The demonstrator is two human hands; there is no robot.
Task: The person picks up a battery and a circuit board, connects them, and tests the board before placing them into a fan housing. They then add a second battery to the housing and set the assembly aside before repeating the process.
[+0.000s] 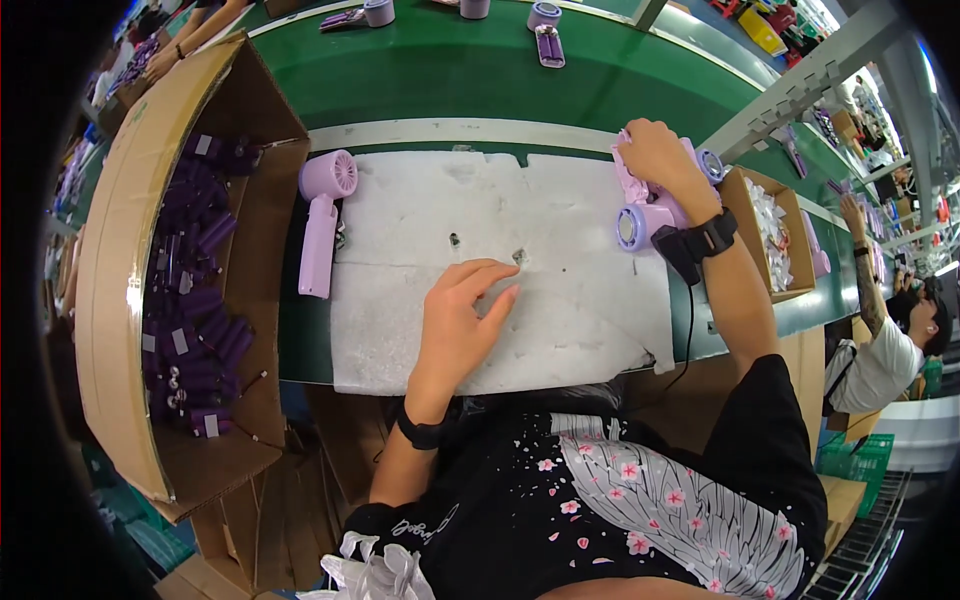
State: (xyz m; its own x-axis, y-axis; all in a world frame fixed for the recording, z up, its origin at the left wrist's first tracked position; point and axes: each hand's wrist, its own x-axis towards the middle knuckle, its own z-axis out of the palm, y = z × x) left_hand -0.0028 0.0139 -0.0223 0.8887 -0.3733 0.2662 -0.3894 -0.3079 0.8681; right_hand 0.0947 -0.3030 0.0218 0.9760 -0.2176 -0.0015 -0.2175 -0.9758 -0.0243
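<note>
My left hand (462, 315) hovers over the white foam mat (400, 330), empty, with thumb and fingers apart. On the right edge of that mat, my right hand (662, 158) has its fingers curled down on a lilac handheld fan (630, 182) among several others. Its fingertips are partly hidden. One lilac fan with a round head (634, 228) lies just under the right wrist. At the mat's left edge lies another lilac handheld fan (318, 245), its round grille turned to the right.
A tall cardboard box (110, 290) on the left holds many dark purple battery-like cylinders (200, 300). On the right stands a small carton (800, 282) of white wired parts (770, 230). Beyond runs a green conveyor (420, 80) with fan parts (549, 45). A co-worker (885, 340) sits at right.
</note>
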